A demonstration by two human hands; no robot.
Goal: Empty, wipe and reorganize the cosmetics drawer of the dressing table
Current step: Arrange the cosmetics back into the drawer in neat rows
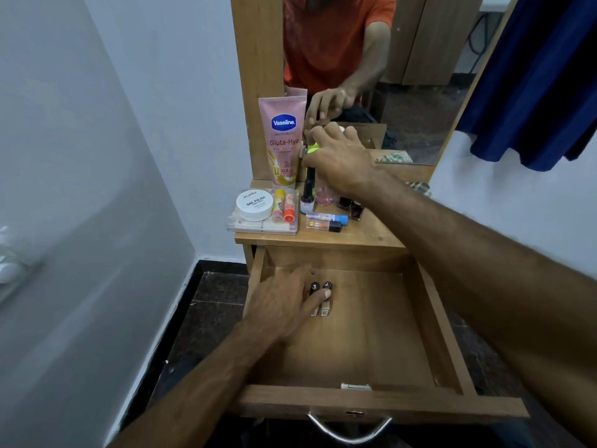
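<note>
The open wooden drawer [381, 403] holds two small dark-capped lipsticks [325, 310] standing side by side near its back left. My left hand [281, 305] reaches into the drawer, its thumb across both lipsticks and its fingers behind them, pinching them. My right hand [339, 156] stretches over the tabletop [368, 236] by the mirror, fingers curled round a neon-green item [311, 149] that is mostly hidden. Below that hand stands a tall black nail polish bottle [308, 192].
On the tabletop stand a pink Vaseline tube [284, 140], a clear tray [263, 226] with a white nail polish remover jar [254, 205] and lip balms [283, 206], pen-like tubes [326, 221] and dark bottles [350, 206]. White wall left, blue cloth [533, 92] right.
</note>
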